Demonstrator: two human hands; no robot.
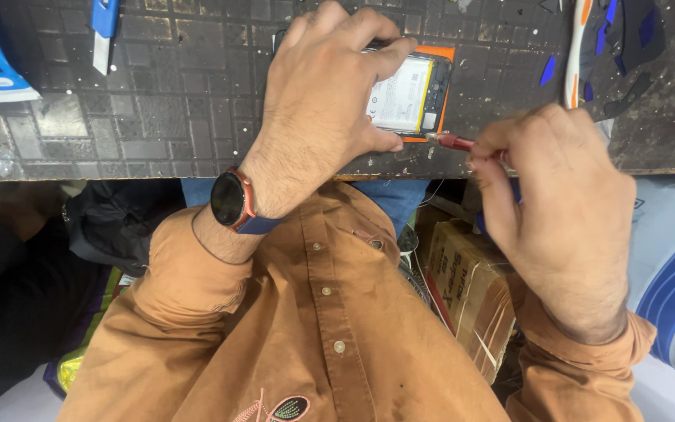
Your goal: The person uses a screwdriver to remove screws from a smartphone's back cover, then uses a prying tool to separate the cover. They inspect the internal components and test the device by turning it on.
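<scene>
Head-camera footage shows an opened phone [412, 94], its back cover off and a white battery exposed inside an orange frame, laid on the dark gridded tabletop [158, 94] near the front edge and pinned down by the left hand [326, 101], whose fingers are curled over its left part with the thumb pressed along its lower edge. Just right of the phone, a red-handled tool [453, 141], probably a small screwdriver though its tip is hard to make out, is pinched in the closed fingers of the right hand [560, 211], the tip brought to the phone's lower right corner.
</scene>
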